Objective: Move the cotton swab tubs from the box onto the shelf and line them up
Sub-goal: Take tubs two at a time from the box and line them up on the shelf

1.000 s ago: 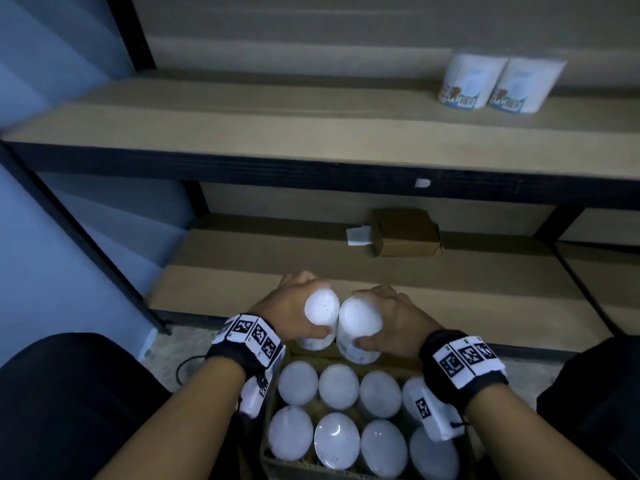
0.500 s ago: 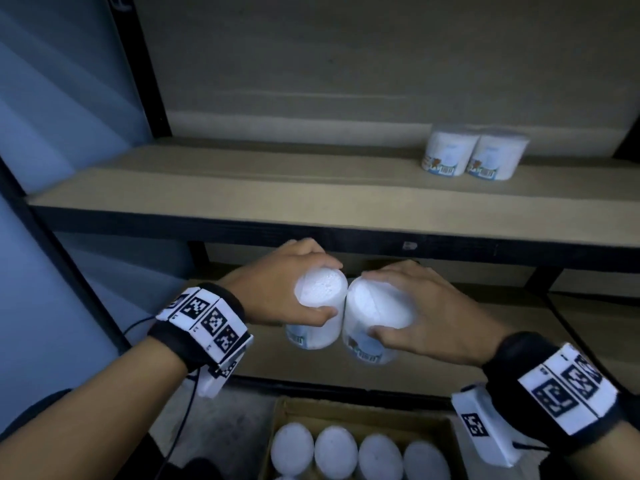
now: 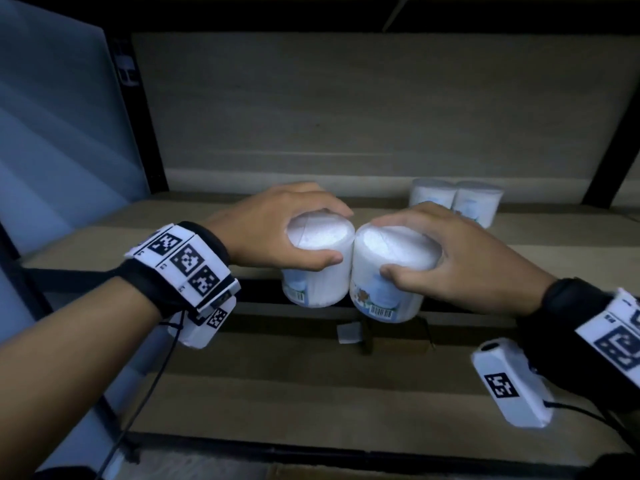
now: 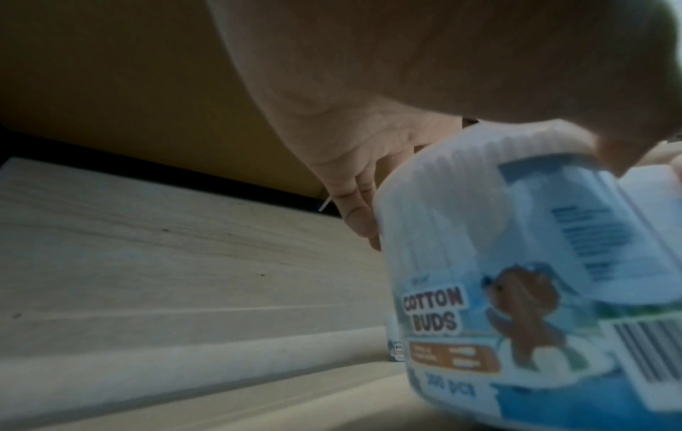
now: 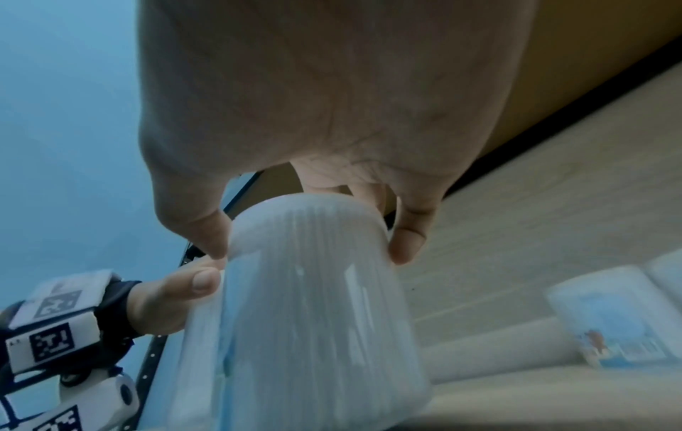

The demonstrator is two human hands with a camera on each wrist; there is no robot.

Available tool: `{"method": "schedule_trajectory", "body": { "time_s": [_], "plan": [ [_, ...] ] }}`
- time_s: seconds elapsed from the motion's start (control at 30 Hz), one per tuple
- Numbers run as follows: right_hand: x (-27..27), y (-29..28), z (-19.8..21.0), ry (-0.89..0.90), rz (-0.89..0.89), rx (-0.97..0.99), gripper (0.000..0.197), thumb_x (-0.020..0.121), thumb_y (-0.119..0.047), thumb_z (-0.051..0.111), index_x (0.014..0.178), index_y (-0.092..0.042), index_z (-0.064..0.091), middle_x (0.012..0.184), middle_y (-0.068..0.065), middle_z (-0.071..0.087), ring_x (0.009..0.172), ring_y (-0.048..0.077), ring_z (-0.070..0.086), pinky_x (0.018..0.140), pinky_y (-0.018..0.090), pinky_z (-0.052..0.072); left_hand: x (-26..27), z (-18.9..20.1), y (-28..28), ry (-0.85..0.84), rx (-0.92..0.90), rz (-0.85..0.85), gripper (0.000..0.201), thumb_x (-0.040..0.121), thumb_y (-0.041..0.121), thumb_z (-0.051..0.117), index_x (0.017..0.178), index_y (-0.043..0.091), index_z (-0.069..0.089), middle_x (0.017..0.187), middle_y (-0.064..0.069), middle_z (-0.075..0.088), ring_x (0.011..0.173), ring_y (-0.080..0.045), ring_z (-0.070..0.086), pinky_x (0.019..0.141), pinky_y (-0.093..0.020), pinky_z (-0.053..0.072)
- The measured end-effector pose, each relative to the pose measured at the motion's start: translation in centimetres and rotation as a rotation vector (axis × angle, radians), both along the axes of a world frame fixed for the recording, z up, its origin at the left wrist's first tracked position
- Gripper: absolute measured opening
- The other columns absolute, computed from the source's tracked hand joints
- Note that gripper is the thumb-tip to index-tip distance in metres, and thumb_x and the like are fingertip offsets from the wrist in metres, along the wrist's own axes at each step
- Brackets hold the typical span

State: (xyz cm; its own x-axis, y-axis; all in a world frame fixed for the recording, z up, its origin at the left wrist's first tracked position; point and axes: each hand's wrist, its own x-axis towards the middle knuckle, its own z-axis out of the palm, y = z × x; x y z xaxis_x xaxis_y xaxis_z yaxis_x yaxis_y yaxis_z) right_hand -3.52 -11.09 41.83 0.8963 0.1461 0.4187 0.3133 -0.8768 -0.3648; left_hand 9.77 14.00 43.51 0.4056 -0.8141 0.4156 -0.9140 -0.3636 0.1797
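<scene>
My left hand (image 3: pixel 277 230) grips a white cotton swab tub (image 3: pixel 317 268) by its lid, fingers and thumb curled round the rim. My right hand (image 3: pixel 450 258) grips a second tub (image 3: pixel 384 282) the same way. The two tubs touch side by side, held in the air at the front edge of the upper shelf (image 3: pixel 138 233). Two more tubs (image 3: pixel 457 199) stand together at the back right of that shelf. The left wrist view shows the held tub's label (image 4: pixel 479 306); the right wrist view shows fingers (image 5: pixel 406 236) round the other tub (image 5: pixel 314 306). The box is out of view.
The shelf's back wall (image 3: pixel 346 116) rises behind the tubs. A lower shelf (image 3: pixel 277 393) holds a small brown carton (image 3: pixel 394 337) with a white slip beside it. Black uprights (image 3: pixel 138 116) frame the shelf left and right, and a blue wall (image 3: pixel 52 133) lies to the left.
Both hands have lifted their tubs up from the box to the level of the upper shelf's front edge. The view has tilted up, and the box has left the frame.
</scene>
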Motion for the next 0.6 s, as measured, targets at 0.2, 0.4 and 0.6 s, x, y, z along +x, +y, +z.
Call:
{"method": "schedule_trajectory", "body": {
  "time_s": [0.2, 0.4, 0.6],
  "plan": [
    [2.6, -0.3, 1.0, -0.053, -0.114, -0.041, 0.054, 0.076, -0.065, 0.052, 0.127, -0.05, 0.052, 0.129, -0.019, 0.053, 0.126, 0.01, 0.044, 0.105, 0.038, 0.042, 2.0, 0.8, -1.6, 0.04, -0.063, 0.04, 0.04, 0.084, 0.054, 0.069, 0.121, 0.041, 0.061, 0.117, 0.019, 0.059, 0.108, -0.002, 0.056, 0.088, -0.027, 0.049],
    [4.4, -0.9, 0.6, -0.038, -0.152, 0.0, 0.053, 0.075, -0.063, 0.043, 0.125, -0.048, 0.054, 0.127, -0.015, 0.054, 0.124, 0.014, 0.043, 0.103, 0.035, 0.039, 3.5, 0.7, -3.1, 0.045, -0.081, 0.071, 0.041, 0.08, 0.06, 0.066, 0.117, 0.043, 0.061, 0.115, 0.02, 0.059, 0.106, -0.003, 0.057, 0.088, -0.033, 0.052],
    [5.3, -1.3, -0.1, -0.028, -0.172, 0.04, 0.052, 0.074, -0.062, 0.041, 0.122, -0.048, 0.053, 0.129, -0.015, 0.047, 0.126, 0.011, 0.04, 0.103, 0.035, 0.038, 4.5, -0.1, -4.2, 0.05, -0.113, 0.074, 0.044, 0.078, 0.061, 0.063, 0.117, 0.04, 0.063, 0.115, 0.023, 0.061, 0.106, 0.0, 0.056, 0.084, -0.023, 0.048]
  ]
}}
